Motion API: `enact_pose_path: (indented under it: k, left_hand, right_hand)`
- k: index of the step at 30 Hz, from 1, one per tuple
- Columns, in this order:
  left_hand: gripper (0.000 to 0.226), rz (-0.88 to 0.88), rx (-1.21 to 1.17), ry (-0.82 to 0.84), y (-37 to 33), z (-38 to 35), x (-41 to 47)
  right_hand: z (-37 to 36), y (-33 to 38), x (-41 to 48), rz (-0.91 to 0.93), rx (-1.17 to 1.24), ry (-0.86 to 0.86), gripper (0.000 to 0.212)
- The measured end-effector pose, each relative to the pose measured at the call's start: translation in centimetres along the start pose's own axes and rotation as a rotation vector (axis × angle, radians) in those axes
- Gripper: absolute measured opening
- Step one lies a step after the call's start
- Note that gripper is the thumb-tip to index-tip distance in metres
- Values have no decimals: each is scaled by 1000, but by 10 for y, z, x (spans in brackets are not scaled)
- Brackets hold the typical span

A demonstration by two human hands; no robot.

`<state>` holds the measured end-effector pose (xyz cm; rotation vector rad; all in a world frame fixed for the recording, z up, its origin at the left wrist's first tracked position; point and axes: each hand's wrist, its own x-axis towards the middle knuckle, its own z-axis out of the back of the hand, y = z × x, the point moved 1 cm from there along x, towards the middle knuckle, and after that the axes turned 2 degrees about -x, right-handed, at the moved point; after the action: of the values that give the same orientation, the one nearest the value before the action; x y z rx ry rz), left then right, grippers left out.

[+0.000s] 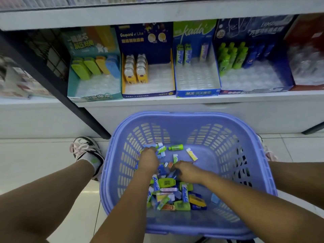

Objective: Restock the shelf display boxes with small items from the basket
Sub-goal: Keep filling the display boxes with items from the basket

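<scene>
A lilac plastic basket stands on the floor below the shelf, and a pile of small colourful packs lies in it. My left hand reaches to the far side of the pile and grips small blue and green packs. My right hand is down in the pile, fingers curled around a dark blue item that is mostly hidden. A green bottle-shaped item lies loose beyond the hands. On the shelf stand a teal box, a navy bear box, a blue kada box and a dark blue box, each partly filled.
A red display box sits at the far right of the shelf. A black shelf post slants down to the floor left of the basket. My legs flank the basket, with my left shoe on the white tile floor.
</scene>
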<state>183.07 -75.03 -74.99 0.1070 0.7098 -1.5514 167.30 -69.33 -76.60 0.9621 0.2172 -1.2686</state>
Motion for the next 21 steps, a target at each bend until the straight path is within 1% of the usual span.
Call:
enact_pose_path:
  k: [2,4,8,11,14,17,18,20,21]
  left_hand:
    - [37,19,27,38,4,-5,2]
    - [39,31,63,41,6,-10,4]
    - [43,32,76,16,6,-16,9]
    - [44,-6,152,-11,6,-22,13]
    - [48,-68,193,-56,5,-28,13]
    - [48,-171,317,-37,6,-31,17]
    - [48,-192,374,-24,6,-29,19]
    - [48,-228,487,11,4,-27,25]
    - [46,-244,545,29,2,-27,27]
  right_hand:
    - [-10,-2,6,14,49,1,40]
    - [-14,-6,9,35,41,-18,44]
    - [-15,-11,14,97,-28,-34,42]
    - [-17,-14,17,114,-28,-30,40]
    - [-12,-15,20,117,-95,26,35]
    - [2,-17,21,51,-169,133,31]
    - [7,-19,20,28,-173,154,33]
    - [16,-24,16,4,-176,200,55]
    - [21,-26,13,2,-176,221,62]
